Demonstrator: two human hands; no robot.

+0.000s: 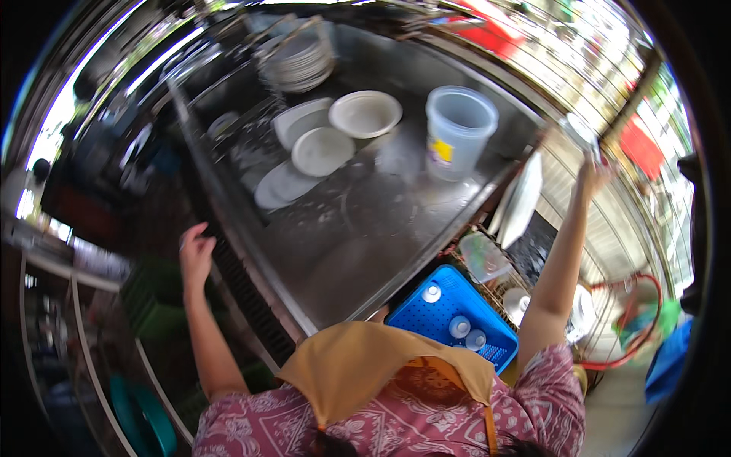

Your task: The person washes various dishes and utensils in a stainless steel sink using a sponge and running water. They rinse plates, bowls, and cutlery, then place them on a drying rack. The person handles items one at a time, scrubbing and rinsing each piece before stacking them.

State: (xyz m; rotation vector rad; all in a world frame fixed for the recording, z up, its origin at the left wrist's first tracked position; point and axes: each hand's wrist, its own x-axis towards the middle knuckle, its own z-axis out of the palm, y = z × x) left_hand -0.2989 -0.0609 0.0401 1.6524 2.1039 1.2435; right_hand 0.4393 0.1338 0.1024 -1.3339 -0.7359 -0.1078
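My left hand (196, 255) is raised left of the metal sink counter, its fingers loosely bent and apart, with nothing seen in it. My right arm stretches out to the far right. My right hand (594, 177) is up by the slatted wall, blurred, its fingers closed at a whitish, shiny thing (580, 131) whose kind I cannot make out. On the wet counter (320, 259) lie a white bowl (365, 114), a smaller white bowl (323, 151) and white plates (283, 185). A translucent plastic bucket (461, 129) with a yellow label stands to their right.
White plates (297, 65) are stacked at the counter's back. Below its right edge, a blue basket (426, 324) holds several white-capped bottles, beside a clear plastic container (484, 257). White trays (521, 202) lean by the right edge. A red-rimmed basket (647, 354) is at far right.
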